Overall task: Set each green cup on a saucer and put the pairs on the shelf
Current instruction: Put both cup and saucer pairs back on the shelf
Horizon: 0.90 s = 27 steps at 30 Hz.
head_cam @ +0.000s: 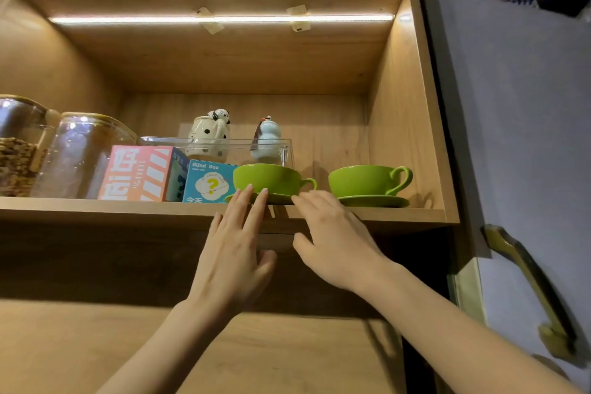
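Green glazed cups sit on matching saucers on the wooden shelf, both pairs at about four o'clock from the panda pot behind them. The right cup and its saucer stand well back from the front edge, handle turned to three o'clock. The left cup rests on a saucer whose rim lies near the shelf's lip, with the blue box just beside it at nine o'clock.

Both hands are open and gripping nothing. The left hand has its fingers spread flat, fingertips at the saucer's front rim; the right hand is loosely curled, its fingertips near the rim under the cup's handle. Whether either actually touches the saucer I cannot tell.

This looks like the final seating of the second pair. To do it well, I would push on the saucer rim evenly from both sides, low and slowly, sliding it toward twelve o'clock until it lines up with its neighbour. Pressing the cup itself could tip it or skid it off centre. Watch the gap to the box and the clear tray behind.
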Tool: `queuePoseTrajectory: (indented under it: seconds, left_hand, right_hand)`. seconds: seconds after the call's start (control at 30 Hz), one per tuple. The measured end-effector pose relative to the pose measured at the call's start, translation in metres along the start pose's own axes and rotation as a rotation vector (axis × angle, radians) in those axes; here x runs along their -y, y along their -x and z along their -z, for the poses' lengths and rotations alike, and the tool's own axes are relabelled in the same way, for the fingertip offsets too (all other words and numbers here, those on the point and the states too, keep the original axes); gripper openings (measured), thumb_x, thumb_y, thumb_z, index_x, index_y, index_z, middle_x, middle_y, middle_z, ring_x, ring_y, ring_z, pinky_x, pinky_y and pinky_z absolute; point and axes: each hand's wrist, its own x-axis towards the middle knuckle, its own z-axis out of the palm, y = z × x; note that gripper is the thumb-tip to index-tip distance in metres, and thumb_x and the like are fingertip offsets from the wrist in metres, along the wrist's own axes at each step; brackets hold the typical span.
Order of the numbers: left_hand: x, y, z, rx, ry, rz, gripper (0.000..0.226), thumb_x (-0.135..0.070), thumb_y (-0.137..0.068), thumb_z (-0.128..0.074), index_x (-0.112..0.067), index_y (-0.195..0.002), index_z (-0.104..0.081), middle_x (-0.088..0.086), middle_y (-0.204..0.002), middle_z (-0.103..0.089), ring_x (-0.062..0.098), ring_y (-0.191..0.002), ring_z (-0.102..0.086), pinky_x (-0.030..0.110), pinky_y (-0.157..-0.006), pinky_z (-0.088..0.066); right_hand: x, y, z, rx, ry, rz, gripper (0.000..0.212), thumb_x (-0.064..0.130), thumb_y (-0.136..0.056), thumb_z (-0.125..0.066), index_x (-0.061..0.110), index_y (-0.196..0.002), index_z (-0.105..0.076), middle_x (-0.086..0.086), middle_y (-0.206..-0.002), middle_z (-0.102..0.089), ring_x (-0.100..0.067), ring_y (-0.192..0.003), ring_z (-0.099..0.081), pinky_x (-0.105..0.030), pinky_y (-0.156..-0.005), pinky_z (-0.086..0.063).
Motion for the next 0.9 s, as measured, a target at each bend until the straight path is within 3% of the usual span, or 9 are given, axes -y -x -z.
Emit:
queuePoseTrajectory:
  seconds: [0.07,0.13,0.23,0.37,0.47,0.57,0.63,0.77,0.9]
  left_hand:
    - [-0.009,-0.001,-0.002,-0.043,-0.077,-0.033,0.077,-0.03,-0.07,-0.044,-0.02,-0.143,-0.021,0.008,-0.155,-0.017,0.024,-0.142,-0.016,0.045,-0.115,-0.015]
    - [-0.026,-0.004,-0.003,-0.077,-0.065,-0.119,0.072,-0.031,-0.07,-0.04,-0.016,-0.14,-0.028,0.006,-0.153,-0.024,0.017,-0.14,-0.016,0.038,-0.112,-0.011]
    - [-0.057,-0.015,-0.006,-0.007,0.081,-0.178,0.071,-0.034,-0.076,-0.039,-0.02,-0.142,-0.02,-0.002,-0.153,-0.023,0.007,-0.141,-0.013,0.021,-0.111,-0.004]
    - [-0.083,-0.038,-0.014,0.136,0.178,-0.09,0.066,-0.025,-0.084,-0.046,-0.015,-0.143,-0.018,0.003,-0.153,-0.025,0.016,-0.139,-0.023,0.028,-0.113,-0.016]
    - [-0.087,-0.05,-0.019,0.213,0.127,-0.049,0.061,-0.025,-0.086,-0.042,-0.012,-0.142,-0.021,0.006,-0.152,-0.026,0.018,-0.14,-0.021,0.032,-0.115,-0.007]
    - [-0.084,-0.05,-0.022,0.19,0.091,-0.036,0.059,-0.028,-0.085,-0.044,-0.012,-0.14,-0.027,0.008,-0.149,-0.032,0.02,-0.137,-0.027,0.032,-0.114,-0.013]
    - [-0.081,-0.047,-0.024,0.156,0.036,-0.065,0.057,-0.03,-0.084,-0.044,-0.013,-0.137,-0.03,0.007,-0.146,-0.037,0.021,-0.134,-0.032,0.032,-0.112,-0.018]
    - [-0.075,-0.042,-0.03,0.113,-0.007,-0.107,0.065,-0.038,-0.077,-0.037,-0.014,-0.137,-0.028,0.006,-0.146,-0.038,0.019,-0.137,-0.028,0.03,-0.113,-0.015]
    - [-0.072,-0.04,-0.031,0.084,0.055,-0.131,0.072,-0.042,-0.068,-0.039,-0.018,-0.135,-0.031,0.002,-0.14,-0.045,0.016,-0.132,-0.035,0.029,-0.112,-0.016]
  right_hand:
    - [-0.008,0.005,0.004,-0.125,0.139,0.024,0.051,0.022,-0.086,-0.049,0.01,-0.135,-0.042,-0.008,-0.14,-0.048,-0.022,-0.133,-0.039,-0.035,-0.112,-0.029]
    - [-0.016,0.011,0.012,-0.19,0.243,-0.025,0.048,0.022,-0.083,-0.051,0.007,-0.129,-0.05,-0.012,-0.131,-0.058,-0.027,-0.125,-0.049,-0.039,-0.105,-0.039]
    - [-0.026,0.02,0.019,-0.074,0.237,-0.082,0.051,0.023,-0.091,-0.042,0.006,-0.138,-0.033,-0.013,-0.142,-0.041,-0.026,-0.133,-0.032,-0.037,-0.114,-0.025]
    - [-0.035,0.024,0.027,-0.011,0.242,-0.066,0.055,0.012,-0.092,-0.043,0.006,-0.142,-0.022,-0.015,-0.145,-0.03,-0.028,-0.134,-0.025,-0.037,-0.114,-0.027]
    - [-0.044,0.026,0.028,-0.069,0.137,-0.077,0.051,0.012,-0.093,-0.041,0.009,-0.142,-0.026,-0.012,-0.144,-0.031,-0.025,-0.133,-0.026,-0.033,-0.11,-0.032]
    - [-0.056,0.028,0.028,-0.108,0.017,-0.068,0.047,0.014,-0.093,-0.041,0.01,-0.139,-0.033,-0.009,-0.14,-0.036,-0.019,-0.13,-0.03,-0.027,-0.106,-0.034]
    - [-0.063,0.027,0.027,-0.123,-0.039,-0.06,0.047,0.012,-0.092,-0.042,0.011,-0.138,-0.036,-0.007,-0.137,-0.04,-0.017,-0.128,-0.033,-0.023,-0.106,-0.031]
    - [-0.074,0.026,0.029,-0.132,-0.169,-0.089,0.044,0.01,-0.092,-0.044,0.014,-0.136,-0.042,-0.003,-0.133,-0.045,-0.011,-0.125,-0.037,-0.011,-0.096,-0.023]
    - [-0.082,0.029,0.029,-0.12,-0.226,-0.09,0.044,0.009,-0.092,-0.044,0.02,-0.134,-0.043,0.002,-0.137,-0.045,-0.009,-0.129,-0.037,-0.012,-0.1,-0.02]
